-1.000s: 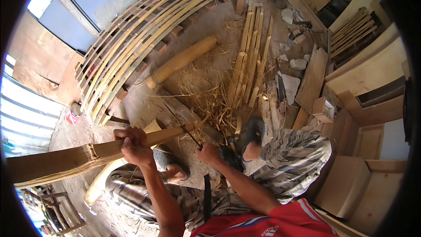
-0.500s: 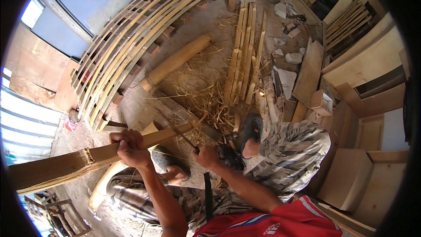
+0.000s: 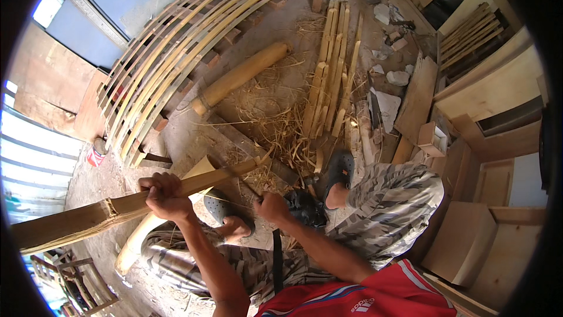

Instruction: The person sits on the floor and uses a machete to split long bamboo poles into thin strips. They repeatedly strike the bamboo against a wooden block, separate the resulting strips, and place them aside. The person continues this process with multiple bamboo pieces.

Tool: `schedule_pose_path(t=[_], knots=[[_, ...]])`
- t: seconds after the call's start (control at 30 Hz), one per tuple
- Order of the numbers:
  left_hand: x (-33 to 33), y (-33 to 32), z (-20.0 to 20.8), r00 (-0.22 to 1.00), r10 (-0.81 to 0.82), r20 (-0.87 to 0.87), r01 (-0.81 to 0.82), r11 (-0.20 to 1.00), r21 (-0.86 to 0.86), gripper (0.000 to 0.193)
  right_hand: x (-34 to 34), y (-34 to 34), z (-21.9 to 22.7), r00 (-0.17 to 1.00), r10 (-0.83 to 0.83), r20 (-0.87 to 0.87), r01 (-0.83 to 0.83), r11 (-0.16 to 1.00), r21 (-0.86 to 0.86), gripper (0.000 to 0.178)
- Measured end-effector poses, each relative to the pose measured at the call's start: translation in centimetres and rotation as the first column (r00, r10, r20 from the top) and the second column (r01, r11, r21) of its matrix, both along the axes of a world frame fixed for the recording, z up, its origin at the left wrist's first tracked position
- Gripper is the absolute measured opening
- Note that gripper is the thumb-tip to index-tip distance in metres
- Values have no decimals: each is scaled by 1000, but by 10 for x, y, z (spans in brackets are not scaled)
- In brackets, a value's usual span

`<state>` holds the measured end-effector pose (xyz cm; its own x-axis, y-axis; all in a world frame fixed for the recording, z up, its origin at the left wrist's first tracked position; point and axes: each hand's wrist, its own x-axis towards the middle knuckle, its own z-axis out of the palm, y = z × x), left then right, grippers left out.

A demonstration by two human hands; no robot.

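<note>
My left hand [image 3: 164,195] is wrapped round a long split bamboo strip [image 3: 94,214] that slants from the left edge toward the middle. In my right hand [image 3: 271,207] is the handle of a knife [image 3: 248,186]; its thin dark blade lies against the strip near the far end. Below the strip, a bamboo pole [image 3: 136,246] slopes up beside my left leg, partly hidden by the strip and my left hand. Fresh shavings [image 3: 275,135] are heaped just beyond the strip's far end.
A thick bamboo log [image 3: 243,78] lies ahead on the floor, beside several cut bamboo strips [image 3: 331,70]. A curved slatted bamboo panel [image 3: 190,53] rests on bricks at the far left. Wooden furniture [image 3: 463,246] stands along the right, and a black bag [image 3: 306,208] lies between my feet.
My left hand has drawn the bamboo strip slightly back to the left. The right hand with the knife has moved only a little left. The view has shifted slightly.
</note>
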<state>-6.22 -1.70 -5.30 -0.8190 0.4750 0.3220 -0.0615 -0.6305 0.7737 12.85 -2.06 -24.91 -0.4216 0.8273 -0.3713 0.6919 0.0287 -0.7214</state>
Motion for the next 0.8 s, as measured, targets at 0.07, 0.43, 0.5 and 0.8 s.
schedule_pose_path(t=[0.07, 0.43, 0.5, 0.8], knots=[[6, -1, 3, 1000, -3, -18, 2, 1000, -25, 13, 10, 11, -13, 998, 2, 57, 9, 979, -202, 39], [30, 12, 11, 996, -62, -57, 60, 998, -28, 14, 19, 27, -33, 995, -17, 102, 51, 939, -341, 40], [23, 9, 7, 998, -32, -53, 30, 999, -39, 14, 15, 23, -15, 1000, 17, 17, -13, 979, -201, 42], [26, 15, 7, 995, -55, -83, 53, 998, -30, 17, 21, 29, -39, 988, 10, 157, 57, 907, -417, 44]])
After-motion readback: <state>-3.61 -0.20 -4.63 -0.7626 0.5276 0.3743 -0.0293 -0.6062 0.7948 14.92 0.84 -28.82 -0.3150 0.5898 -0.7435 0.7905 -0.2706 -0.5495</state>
